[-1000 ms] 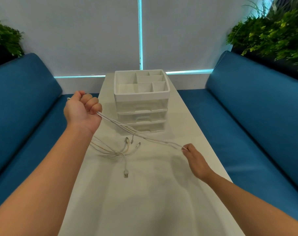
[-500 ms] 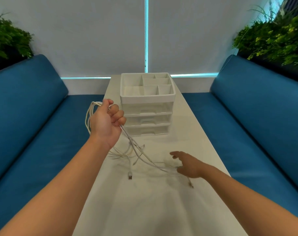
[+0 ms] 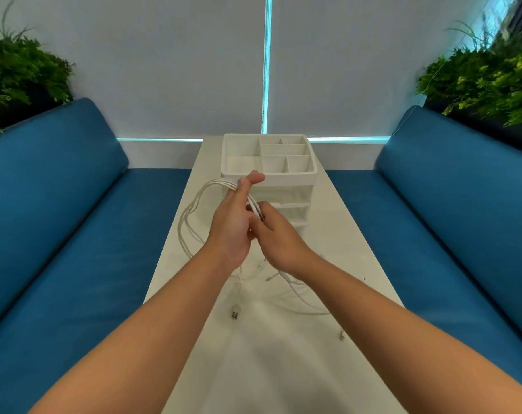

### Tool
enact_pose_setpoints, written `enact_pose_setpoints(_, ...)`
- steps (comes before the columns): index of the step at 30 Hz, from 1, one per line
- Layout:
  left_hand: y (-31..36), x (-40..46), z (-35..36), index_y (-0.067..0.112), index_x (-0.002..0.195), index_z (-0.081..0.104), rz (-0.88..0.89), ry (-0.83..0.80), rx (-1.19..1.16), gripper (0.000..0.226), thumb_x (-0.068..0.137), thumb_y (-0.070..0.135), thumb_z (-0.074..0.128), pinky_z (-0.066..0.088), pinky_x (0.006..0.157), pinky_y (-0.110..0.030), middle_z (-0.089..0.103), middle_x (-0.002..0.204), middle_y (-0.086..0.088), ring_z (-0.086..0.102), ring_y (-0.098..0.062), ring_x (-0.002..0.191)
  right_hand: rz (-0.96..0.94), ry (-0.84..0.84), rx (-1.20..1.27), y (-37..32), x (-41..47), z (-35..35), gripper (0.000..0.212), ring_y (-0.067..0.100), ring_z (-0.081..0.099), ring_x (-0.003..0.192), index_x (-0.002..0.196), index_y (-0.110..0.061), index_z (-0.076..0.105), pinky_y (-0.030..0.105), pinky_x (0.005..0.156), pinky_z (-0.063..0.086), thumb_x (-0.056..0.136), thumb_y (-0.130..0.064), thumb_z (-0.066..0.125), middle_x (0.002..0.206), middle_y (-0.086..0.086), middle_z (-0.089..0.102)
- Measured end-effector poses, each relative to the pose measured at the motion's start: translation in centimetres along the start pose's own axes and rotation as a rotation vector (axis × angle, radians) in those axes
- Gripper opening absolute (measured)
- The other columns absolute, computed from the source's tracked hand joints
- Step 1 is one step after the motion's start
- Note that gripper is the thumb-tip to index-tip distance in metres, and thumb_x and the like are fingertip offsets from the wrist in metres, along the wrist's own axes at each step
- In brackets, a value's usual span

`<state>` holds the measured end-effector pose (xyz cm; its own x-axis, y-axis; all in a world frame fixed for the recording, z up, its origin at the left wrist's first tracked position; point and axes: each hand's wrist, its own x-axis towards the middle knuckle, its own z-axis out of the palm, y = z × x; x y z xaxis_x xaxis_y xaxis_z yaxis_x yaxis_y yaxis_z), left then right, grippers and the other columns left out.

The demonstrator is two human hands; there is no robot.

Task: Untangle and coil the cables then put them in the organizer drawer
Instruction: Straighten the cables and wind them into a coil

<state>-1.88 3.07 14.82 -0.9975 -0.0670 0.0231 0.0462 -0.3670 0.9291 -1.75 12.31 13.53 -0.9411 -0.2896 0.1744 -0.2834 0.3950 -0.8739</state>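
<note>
While left hand (image 3: 234,225) holds looped white cables (image 3: 194,216) above table (image 3: 343,234), right hand (image 3: 279,237) pinches strands beside it, organizer (image 3: 268,174) behind, drawers closed, loose ends lying on tabletop

— What's carrying everything in front of you?

— A long white table (image 3: 283,369). At its far end stands your white organizer (image 3: 268,171), drawers stacked under an open divided tray.

— And nearer than the organizer?

— Loose white cables (image 3: 298,297) trail on the tabletop on your side of it. A USB plug (image 3: 235,314) lies nearer still; a small connector (image 3: 342,335) lies to its right.
</note>
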Motion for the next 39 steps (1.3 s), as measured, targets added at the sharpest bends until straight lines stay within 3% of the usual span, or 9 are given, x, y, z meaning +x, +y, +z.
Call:
enact_pose_setpoints(4,0.3,0.0,1.0,0.039,0.109,0.069,0.032,-0.039,0.114,0.034,0.104,0.041,0.036,0.042,0.089,-0.015,0.066,0.107,0.028,0.057,0.011,0.105,-0.072,0.073,-0.015,-1.2,0.8,-1.3,0.025,0.010,0.059,0.094,0.121,-0.012,0.053,0.025,0.081,0.048,0.102,-0.022,0.040,0.104,-0.003,0.062)
enact_pose_setpoints(8,0.5,0.5,1.1,0.036,0.127,0.061,-0.040,-0.149,0.100,0.031,0.102,0.038,0.042,0.036,0.104,-0.019,0.058,0.135,0.014,0.049,0.002,0.124,-0.109,0.110,-0.052,-1.2,1.0,-2.4,0.023,0.002,0.057,0.086,0.109,-0.015,0.054,0.019,0.074,0.045,0.103,-0.019,0.032,0.093,-0.009,0.060)
enact_pose_setpoints(12,0.6,1.0,-0.1,0.013,0.136,0.051,-0.162,-0.109,-0.409,0.042,0.100,0.035,0.049,0.047,0.102,-0.034,0.069,0.123,-0.007,0.063,-0.021,0.117,-0.086,0.274,-0.070,0.4,-0.3,-3.1,0.028,0.001,0.045,0.061,0.069,-0.025,0.048,0.027,0.060,0.035,0.095,-0.025,0.037,0.067,-0.011,0.052)
enact_pose_setpoints(16,0.7,1.2,-2.6,0.011,0.132,0.049,-0.217,-0.045,-0.710,0.037,0.104,0.033,0.039,0.056,0.090,-0.040,0.072,0.114,-0.011,0.071,-0.024,0.101,0.071,0.466,-0.028,2.2,-1.0,-5.4,0.057,0.007,0.033,0.050,0.043,-0.025,0.039,0.027,0.055,0.026,0.098,-0.043,0.044,0.045,-0.010,0.038)
enact_pose_setpoints(20,-0.5,0.4,-2.2,0.007,0.106,0.056,-0.232,-0.100,-0.533,0.029,0.106,0.027,0.034,0.057,0.088,-0.040,0.071,0.115,-0.016,0.071,-0.027,0.101,0.139,0.506,-0.158,4.2,-1.4,-6.9,0.050,0.014,0.027,0.052,0.054,-0.018,0.028,0.030,0.054,0.025,0.097,-0.036,0.046,0.052,-0.004,0.030)
enact_pose_setpoints(25,-1.3,0.4,0.1,0.002,0.114,0.058,-0.173,-0.052,-0.368,0.034,0.107,0.024,0.032,0.056,0.091,-0.034,0.069,0.118,-0.016,0.069,-0.024,0.106,0.186,0.407,-0.311,4.6,-0.4,-7.4,0.038,0.019,0.048,0.066,0.080,-0.006,0.061,0.032,0.057,0.035,0.101,-0.024,0.035,0.075,0.003,0.059)
enact_pose_setpoints(30,-1.9,0.7,0.5,0.004,0.115,0.058,-0.114,0.067,-0.221,0.033,0.107,0.024,0.033,0.056,0.089,-0.031,0.069,0.118,-0.015,0.069,-0.021,0.106,-0.008,0.504,-0.261,0.8,0.1,-7.6,0.036,0.000,0.054,0.075,0.106,-0.014,0.065,0.005,0.061,0.039,0.104,-0.028,0.032,0.093,-0.005,0.069)
enact_pose_setpoints(35,-2.1,0.0,1.0,0.004,0.122,0.060,-0.109,0.069,-0.108,0.038,0.107,0.027,0.034,0.057,0.086,-0.031,0.072,0.113,-0.011,0.069,-0.020,0.106,-0.048,0.193,-0.514,-1.5,0.6,-6.0,0.039,0.023,0.060,0.095,0.115,-0.014,0.060,0.040,0.084,0.049,0.103,-0.038,0.032,0.106,0.005,0.068)
enact_pose_setpoints(39,-1.0,-0.8,2.3,0.018,0.116,0.069,-0.149,-0.019,-0.063,0.043,0.104,0.043,0.036,0.054,0.088,-0.028,0.075,0.105,-0.001,0.069,-0.014,0.103,-0.131,0.281,-0.522,-1.5,0.2,-2.6,0.034,0.017,0.057,0.092,0.116,-0.019,0.053,0.037,0.075,0.049,0.102,-0.040,0.029,0.111,-0.002,0.057)
